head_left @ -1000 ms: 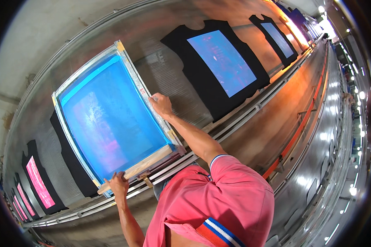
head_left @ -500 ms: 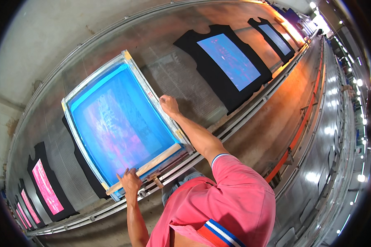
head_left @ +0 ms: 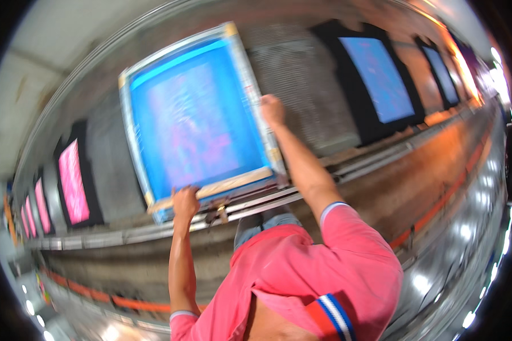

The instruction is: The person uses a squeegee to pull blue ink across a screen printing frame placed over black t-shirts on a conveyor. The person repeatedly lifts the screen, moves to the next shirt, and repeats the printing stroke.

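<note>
A screen-printing frame with pale wood-and-metal edges and blue mesh is in front of me on the long grey table. Through its mesh a faded pink and purple pattern shows. Along its near edge lies a wooden squeegee. My left hand is closed around the squeegee near its left end. At the frame's right side, my right hand grips the edge with curled fingers. Motion blurs both hands a little. What lies under the frame is hidden.
To the right, black shirt pieces with blue prints lie on the table. Pink-printed black pieces are spread at the left. A metal rail runs along the near edge. Behind me on the right stands another long table.
The view has turned, with the frame now higher and farther right in it. My left fingers, spread before, have closed. Black cloth showing left of the frame is no longer visible.
</note>
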Available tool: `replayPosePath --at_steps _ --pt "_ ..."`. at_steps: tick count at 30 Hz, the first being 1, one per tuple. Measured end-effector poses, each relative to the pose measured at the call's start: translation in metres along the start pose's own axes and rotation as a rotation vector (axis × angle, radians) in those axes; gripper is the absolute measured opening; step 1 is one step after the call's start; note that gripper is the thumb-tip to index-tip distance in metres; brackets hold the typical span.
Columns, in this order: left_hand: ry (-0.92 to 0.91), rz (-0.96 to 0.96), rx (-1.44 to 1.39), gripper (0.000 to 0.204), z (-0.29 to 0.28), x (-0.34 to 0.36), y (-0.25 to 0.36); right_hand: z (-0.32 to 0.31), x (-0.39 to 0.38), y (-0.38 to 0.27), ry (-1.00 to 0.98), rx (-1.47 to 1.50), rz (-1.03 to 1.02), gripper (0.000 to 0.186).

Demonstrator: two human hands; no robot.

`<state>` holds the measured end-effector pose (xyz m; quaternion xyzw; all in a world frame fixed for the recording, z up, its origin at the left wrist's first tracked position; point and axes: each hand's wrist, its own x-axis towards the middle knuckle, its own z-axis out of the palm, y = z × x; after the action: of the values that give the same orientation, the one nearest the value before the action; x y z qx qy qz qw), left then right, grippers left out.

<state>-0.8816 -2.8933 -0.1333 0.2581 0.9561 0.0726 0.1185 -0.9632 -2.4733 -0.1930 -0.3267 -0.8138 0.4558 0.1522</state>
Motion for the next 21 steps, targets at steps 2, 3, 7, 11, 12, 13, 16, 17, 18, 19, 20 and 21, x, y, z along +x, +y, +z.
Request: replayPosePath --at_steps 2,3,7,11,12,13,16,17,18,19,20,21 --pt "-0.056 -0.023 -0.024 0.032 -0.007 0.007 0.006 -0.003 0.007 0.011 0.024 -0.054 -0.054 0.025" --pt "-0.072 -0.047 -0.021 0.032 -0.008 0.007 0.006 -0.001 0.004 0.008 0.055 -0.037 -0.057 0.026" --pt "0.015 -0.029 -0.041 0.028 -0.002 -0.008 -0.004 0.007 0.002 0.006 0.048 -0.102 -0.111 0.027" --pt "-0.003 -0.016 -0.042 0.028 -0.009 -0.007 0.002 -0.001 -0.001 -0.004 0.045 -0.026 -0.109 0.025" --pt "0.027 -0.011 -0.058 0.028 -0.006 -0.008 0.001 -0.002 -0.001 -0.006 0.054 -0.024 -0.121 0.025" --pt "0.056 -0.005 -0.074 0.027 -0.002 -0.009 -0.001 -0.002 -0.002 -0.008 0.064 -0.022 -0.133 0.025" --pt "0.018 -0.001 -0.09 0.028 -0.006 -0.004 0.0 -0.003 0.002 -0.008 0.07 -0.048 -0.133 0.026" --pt "-0.016 -0.002 -0.09 0.029 -0.011 0.0 0.001 -0.002 0.003 -0.008 0.068 -0.063 -0.127 0.026" --pt "-0.062 0.023 -0.075 0.03 -0.017 0.002 0.003 -0.006 -0.001 -0.013 0.063 -0.071 -0.076 0.027" --pt "-0.064 0.031 -0.097 0.031 -0.021 0.003 0.002 -0.004 0.0 -0.012 0.06 -0.087 -0.078 0.027" --pt "-0.067 0.039 -0.119 0.033 -0.023 0.003 0.001 0.0 0.003 -0.01 0.057 -0.104 -0.079 0.027" --pt "-0.065 0.049 -0.143 0.035 -0.023 0.005 -0.002 0.002 0.006 -0.007 0.056 -0.121 -0.084 0.027"
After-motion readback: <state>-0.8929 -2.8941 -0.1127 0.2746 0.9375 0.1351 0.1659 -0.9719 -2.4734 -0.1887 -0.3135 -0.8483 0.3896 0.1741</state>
